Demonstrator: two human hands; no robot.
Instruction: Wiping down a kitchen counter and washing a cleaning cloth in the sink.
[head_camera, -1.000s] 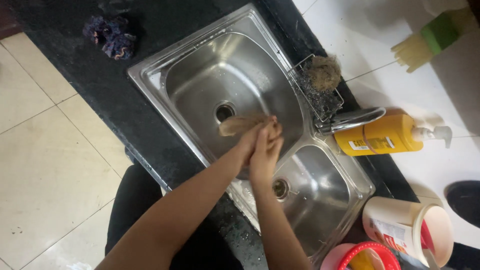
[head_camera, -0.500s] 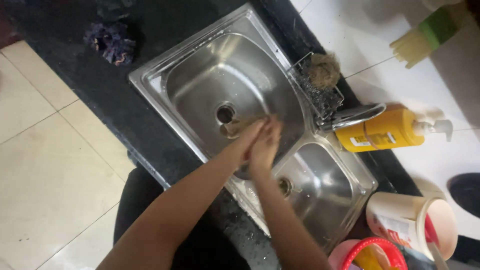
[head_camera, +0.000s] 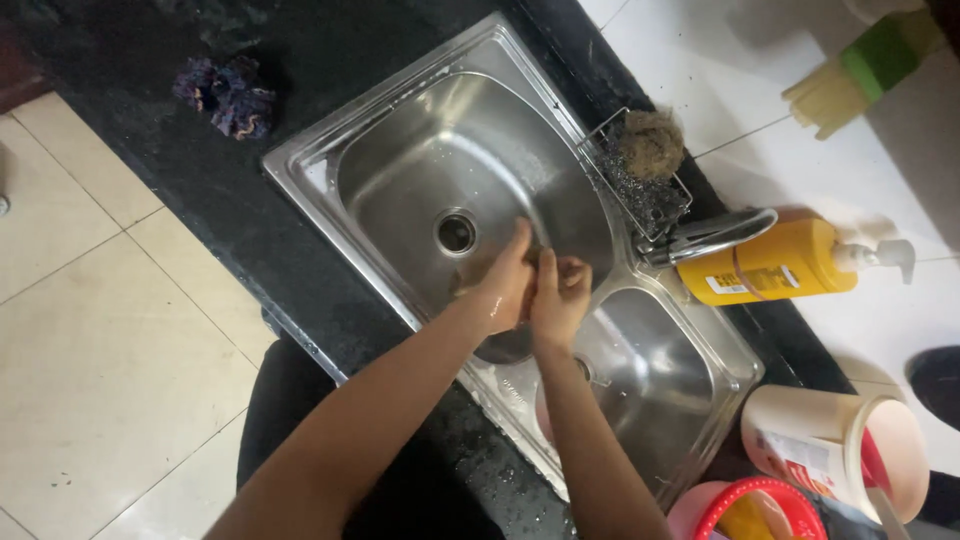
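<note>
While my left hand (head_camera: 508, 285) and my right hand (head_camera: 560, 297) meet above the double steel sink (head_camera: 330, 150), they press palm against palm over the ridge between the two basins. Fingers (head_camera: 522, 250) of the left lie close together and curl over the right, whose knuckles are bent; whether anything is pinched between them I cannot tell. Both hands look wet. Just beyond them, at the back rim of the sink, the chrome faucet (head_camera: 715, 235) reaches toward the hands. Behind the faucet, a yellow pump bottle (head_camera: 770, 268) lies on its side. At the sink's back edge, a wire rack (head_camera: 645, 185) holds a brown scrubber (head_camera: 650, 143). Left of the sink, on the black bench (head_camera: 150, 150), sits a dark purple crumpled cloth (head_camera: 225, 95). Right of the sink stands a cream tub (head_camera: 830, 450) beside a red-rimmed container (head_camera: 760, 510).
</note>
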